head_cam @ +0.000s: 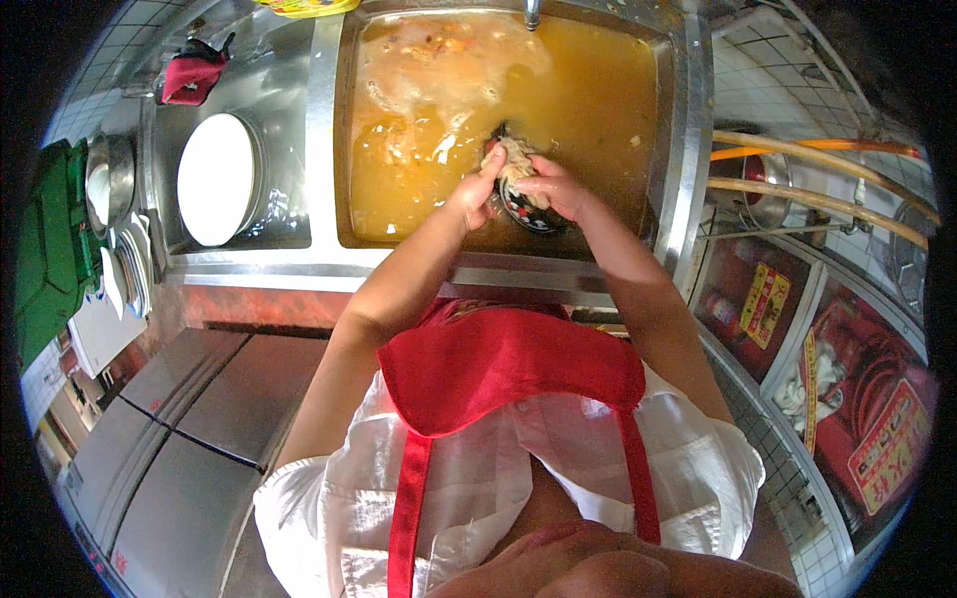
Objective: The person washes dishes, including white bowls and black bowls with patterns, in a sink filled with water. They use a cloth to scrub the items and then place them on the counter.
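Note:
My left hand [477, 190] grips a dark dish [532, 217] with a red and white pattern, its thumb lying over the near-side rim region. In my right hand [555, 185] is a wet, pale cloth [514, 155], bunched up and pressed against the dish. Both hands are at the surface of murky yellow-brown water that fills the steel sink basin [674, 149]. Part of the dish is hidden by the cloth and fingers.
White plates [215, 179] sit stacked in the left basin [288, 90]. A red and black cloth [193, 75] hangs at its back left. A tap [531, 13] reaches over the water. Left of the sink are a steel bowl [112, 183] and stacked dishes [133, 265]; hoses [815, 149] run at right.

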Demonstrator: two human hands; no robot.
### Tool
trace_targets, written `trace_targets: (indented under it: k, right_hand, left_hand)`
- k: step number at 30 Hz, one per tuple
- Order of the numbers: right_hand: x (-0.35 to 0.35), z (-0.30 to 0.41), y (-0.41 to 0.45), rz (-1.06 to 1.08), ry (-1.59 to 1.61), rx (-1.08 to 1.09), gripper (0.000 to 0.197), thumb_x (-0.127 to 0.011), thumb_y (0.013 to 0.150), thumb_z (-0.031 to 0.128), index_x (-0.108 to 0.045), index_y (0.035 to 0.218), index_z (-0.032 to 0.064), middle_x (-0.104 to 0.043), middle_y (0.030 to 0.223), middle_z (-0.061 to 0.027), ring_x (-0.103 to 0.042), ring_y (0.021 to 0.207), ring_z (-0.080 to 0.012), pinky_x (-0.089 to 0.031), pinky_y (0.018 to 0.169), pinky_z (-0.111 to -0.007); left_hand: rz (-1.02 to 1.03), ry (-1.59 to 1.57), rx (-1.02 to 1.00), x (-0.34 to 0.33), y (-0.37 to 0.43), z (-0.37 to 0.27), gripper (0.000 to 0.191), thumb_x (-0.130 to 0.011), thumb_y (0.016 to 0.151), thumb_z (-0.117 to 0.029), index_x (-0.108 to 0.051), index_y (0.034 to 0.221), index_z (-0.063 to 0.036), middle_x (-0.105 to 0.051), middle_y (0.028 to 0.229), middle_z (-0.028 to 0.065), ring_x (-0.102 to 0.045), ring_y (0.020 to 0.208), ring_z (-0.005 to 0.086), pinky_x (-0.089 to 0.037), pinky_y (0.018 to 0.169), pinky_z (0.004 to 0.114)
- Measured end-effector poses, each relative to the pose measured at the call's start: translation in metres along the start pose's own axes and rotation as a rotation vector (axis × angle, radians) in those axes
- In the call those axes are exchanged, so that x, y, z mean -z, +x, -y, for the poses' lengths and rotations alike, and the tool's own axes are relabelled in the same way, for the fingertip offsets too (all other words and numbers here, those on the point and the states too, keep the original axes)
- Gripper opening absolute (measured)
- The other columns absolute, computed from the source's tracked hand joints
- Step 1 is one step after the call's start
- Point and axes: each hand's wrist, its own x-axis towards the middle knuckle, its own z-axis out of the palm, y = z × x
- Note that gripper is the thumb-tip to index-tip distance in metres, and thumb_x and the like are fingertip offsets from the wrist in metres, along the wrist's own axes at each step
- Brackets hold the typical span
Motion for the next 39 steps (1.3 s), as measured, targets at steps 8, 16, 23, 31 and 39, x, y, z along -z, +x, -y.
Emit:
trace_targets:
  k: [8,16,23,31,39]
  right_hand:
    - [-0.014,0.001,0.030,0.049,0.520,0.265,0.036,-0.042,0.076,0.008,-0.041,0.111,0.0032,-0.049,0.107,-0.0092,-0.047,0.098,-0.0215,-0.037,0.085,-0.034]
    - [-0.012,-0.018,0.032,0.159,0.645,0.171,0.030,-0.041,0.084,0.015,-0.040,0.114,0.0096,-0.050,0.105,-0.0036,-0.047,0.094,-0.0145,-0.040,0.080,-0.029]
    - [0.029,-0.059,0.020,0.189,-0.256,-0.100,0.032,-0.043,0.085,0.018,-0.041,0.114,0.0053,-0.049,0.105,-0.0017,-0.047,0.089,-0.0124,-0.038,0.079,-0.025]
    - [0.038,-0.019,0.018,-0.128,-1.325,-0.144,0.043,-0.051,0.075,0.015,-0.039,0.114,-0.0004,-0.047,0.106,-0.0174,-0.045,0.096,-0.0246,-0.035,0.086,-0.034]
    - [0.072,0.000,0.059,-0.370,-1.329,0.014,0.044,-0.052,0.073,0.013,-0.039,0.112,-0.0025,-0.046,0.106,-0.0200,-0.044,0.098,-0.0264,-0.035,0.086,-0.036]
  left_hand:
    - [-0.168,0.116,-0.188,0.006,0.011,0.012,0.078,-0.071,0.062,-0.016,-0.020,0.120,-0.0016,-0.046,0.108,0.0171,-0.046,0.098,0.0269,-0.039,0.083,0.036]
    - [-0.205,0.102,-0.164,0.016,0.011,0.009,0.089,-0.074,0.058,-0.016,-0.018,0.125,-0.0040,-0.040,0.116,0.0151,-0.037,0.107,0.0276,-0.034,0.086,0.044]
    - [-0.294,0.185,-0.329,0.019,0.030,-0.004,0.055,-0.065,0.063,-0.016,-0.036,0.107,-0.0009,-0.054,0.092,0.0138,-0.052,0.082,0.0233,-0.044,0.068,0.035]
    - [-0.548,0.523,-0.321,0.026,0.027,-0.005,0.071,-0.067,0.059,-0.026,-0.035,0.116,0.0009,-0.056,0.091,0.0171,-0.055,0.081,0.0237,-0.045,0.072,0.032]
    - [-0.612,0.910,-0.220,0.009,0.018,-0.008,0.060,-0.063,0.059,-0.017,-0.032,0.107,-0.0002,-0.054,0.086,0.0223,-0.054,0.081,0.0349,-0.044,0.070,0.037]
